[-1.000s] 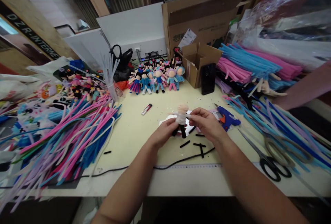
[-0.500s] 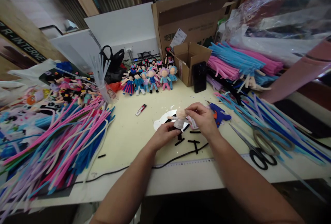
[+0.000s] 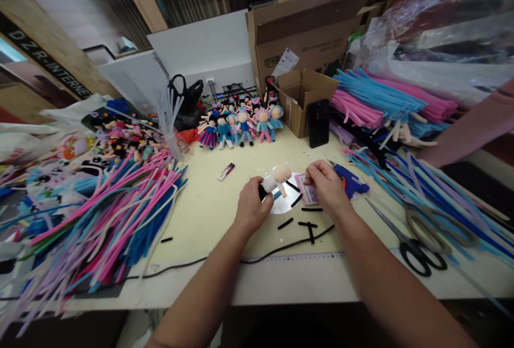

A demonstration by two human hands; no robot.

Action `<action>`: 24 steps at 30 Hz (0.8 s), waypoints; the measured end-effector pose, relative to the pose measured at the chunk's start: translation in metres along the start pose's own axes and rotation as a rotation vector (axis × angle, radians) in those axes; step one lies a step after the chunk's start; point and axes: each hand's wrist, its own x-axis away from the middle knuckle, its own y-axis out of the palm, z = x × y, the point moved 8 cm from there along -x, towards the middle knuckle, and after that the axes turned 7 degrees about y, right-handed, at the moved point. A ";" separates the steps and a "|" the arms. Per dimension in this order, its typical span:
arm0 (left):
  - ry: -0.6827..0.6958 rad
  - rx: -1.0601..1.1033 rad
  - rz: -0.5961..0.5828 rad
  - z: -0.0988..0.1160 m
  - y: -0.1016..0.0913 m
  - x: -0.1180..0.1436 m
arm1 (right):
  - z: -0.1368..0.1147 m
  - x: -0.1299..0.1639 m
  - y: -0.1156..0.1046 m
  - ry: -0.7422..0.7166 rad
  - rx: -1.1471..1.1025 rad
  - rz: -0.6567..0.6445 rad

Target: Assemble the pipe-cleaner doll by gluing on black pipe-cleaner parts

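Tipped over since half a second ago, the doll (image 3: 277,179) now leans with its head to the right, and my right hand (image 3: 326,187) has come away from that head. My left hand (image 3: 252,206) grips the doll by its black lower end, thumb and fingers closed on it, holding it over the disc (image 3: 286,206). Its body is white, its head pale and round, and one pale arm hangs down. My right hand is just right of the disc, fingertips pinched together; I cannot tell whether anything sits between them.

A pink card (image 3: 307,193) lies right of the disc, partly behind my right fingers, with the blue glue gun (image 3: 354,178) further right. Short black pieces (image 3: 285,223) lie on the disc and on its near side, two of them crossed. Beyond these, the cord (image 3: 277,251) runs nearer me. Scissors (image 3: 409,241) lie well right of the disc, stems (image 3: 120,214) heap up well left, and finished dolls (image 3: 243,125) stand grouped on its far side
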 end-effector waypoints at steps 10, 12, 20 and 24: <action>0.099 -0.061 0.076 0.004 -0.006 -0.002 | -0.005 -0.007 -0.018 -0.004 0.094 0.098; 0.101 -0.058 0.100 0.002 -0.006 -0.003 | -0.004 -0.009 -0.022 0.004 0.096 0.109; 0.101 -0.031 0.132 -0.003 -0.006 -0.002 | -0.006 -0.011 -0.026 -0.071 0.224 0.098; 0.091 -0.003 0.143 -0.004 -0.006 -0.002 | -0.003 -0.014 -0.026 -0.078 0.294 0.110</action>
